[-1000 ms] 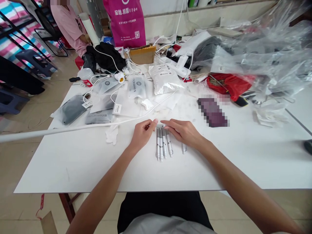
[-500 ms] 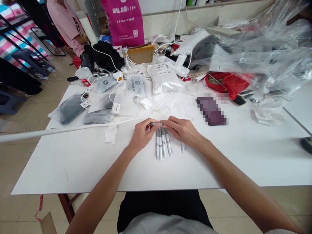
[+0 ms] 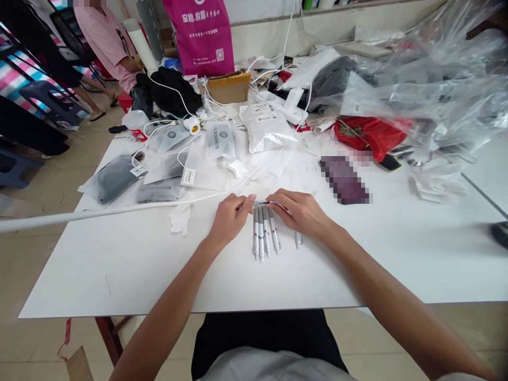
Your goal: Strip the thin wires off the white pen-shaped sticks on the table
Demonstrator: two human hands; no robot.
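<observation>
My left hand (image 3: 231, 219) is closed, thumb and fingertips pinching one end of a slim pen (image 3: 261, 203). My right hand (image 3: 300, 211) pinches the other end, so the pen lies level between the two; the fingers cover much of it. Just below, several white pens with grey grips and clear ends (image 3: 261, 235) lie side by side on the white table (image 3: 222, 280). Another pen (image 3: 298, 239) lies partly hidden under my right wrist.
Grey pouches in frosted bags (image 3: 115, 177) and a white cable (image 3: 130, 210) are to the left. A phone-shaped pixelated object (image 3: 345, 180) lies to the right. Behind are a stuffed plastic mailer (image 3: 266, 127), a red bag (image 3: 373, 135) and clear plastic sheeting (image 3: 428, 79). A person (image 3: 103, 39) is at far left.
My hands have drawn slightly apart at the fingertips, and more of the pen shows between them. The pens on the table have not moved.
</observation>
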